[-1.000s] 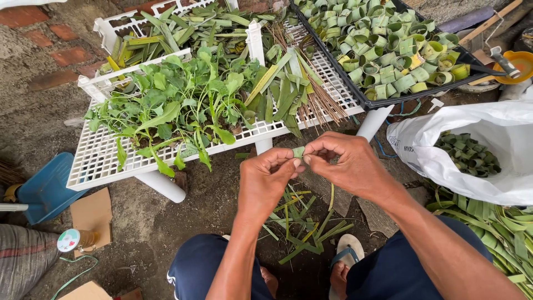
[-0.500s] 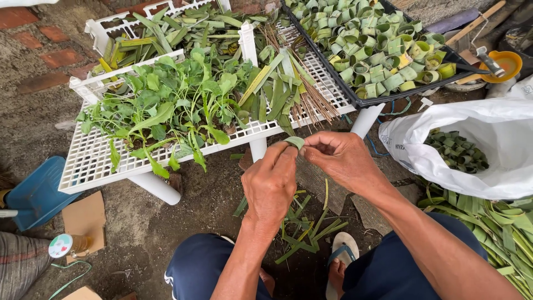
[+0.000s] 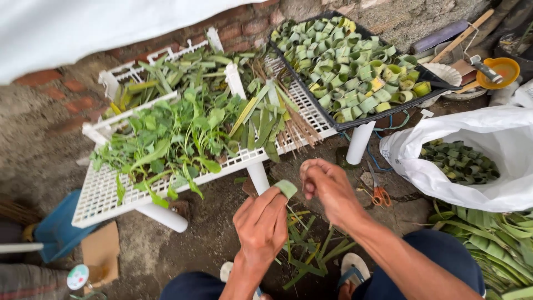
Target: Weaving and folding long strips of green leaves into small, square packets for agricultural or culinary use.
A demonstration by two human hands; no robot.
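Folded leaf strip, flat, smooth, green, pinched at left hand fingertips, held above the leaf scraps on the ground. Right hand just beside it, fingers curled tight; can't tell if they grasp anything. White slatted rack carries leafy greens. Black tray full of rolled leaf rings. White bag holds more rings, mouth open. Orange-handled scissors on ground nearby.

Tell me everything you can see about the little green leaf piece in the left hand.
The small pale green folded leaf strip looks like a flat, smooth band of fresh leaf, bent into a short loop or fold. It sticks up from the fingertips of the left hand, pinched there, tilted toward the right hand, which is close but apart.
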